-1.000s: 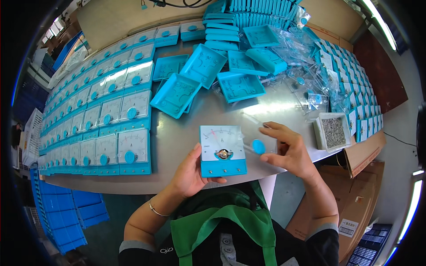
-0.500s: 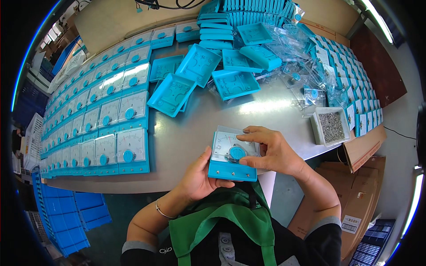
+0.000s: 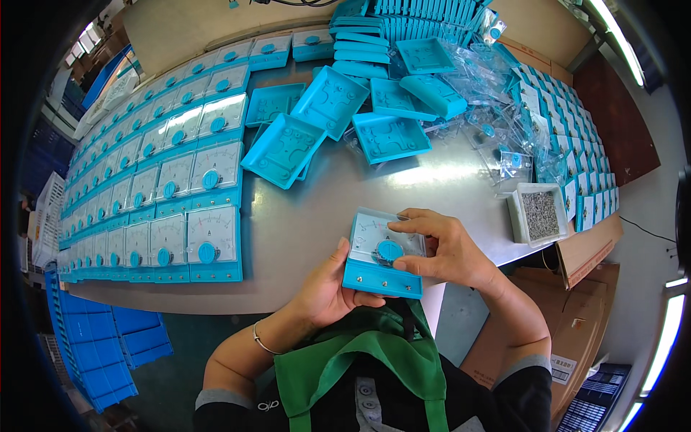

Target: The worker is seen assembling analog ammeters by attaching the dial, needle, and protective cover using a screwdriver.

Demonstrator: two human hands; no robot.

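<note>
Your left hand [image 3: 325,291] is curled around the lower left of a teal analog ammeter [image 3: 381,284], with the thumb along its left side and the fingers reaching under the base. The ammeter sits in your grip just above the near edge of the metal table [image 3: 288,237], dial upward and turned slightly askew. A clear cover [image 3: 366,225] lies over its dial, carrying a round blue knob [image 3: 389,250], and three small terminals [image 3: 385,283] run along the lower strip of the case. Your right hand [image 3: 457,248] is partly closed, its thumb and fingers spread apart over the right side of that cover and holding it; the thumb lies close by the knob, and you cannot tell how hard it presses.

To your left stand rows of covered ammeters [image 3: 209,234]. Ahead of you, open teal cases [image 3: 284,150] overlap one another, with stacked cases [image 3: 432,21] behind them and a heap of loose clear covers [image 3: 479,72] beside those. At your right, a white tray [image 3: 516,216] holds small metal parts [image 3: 540,214], near more teal units [image 3: 576,144] in rows
</note>
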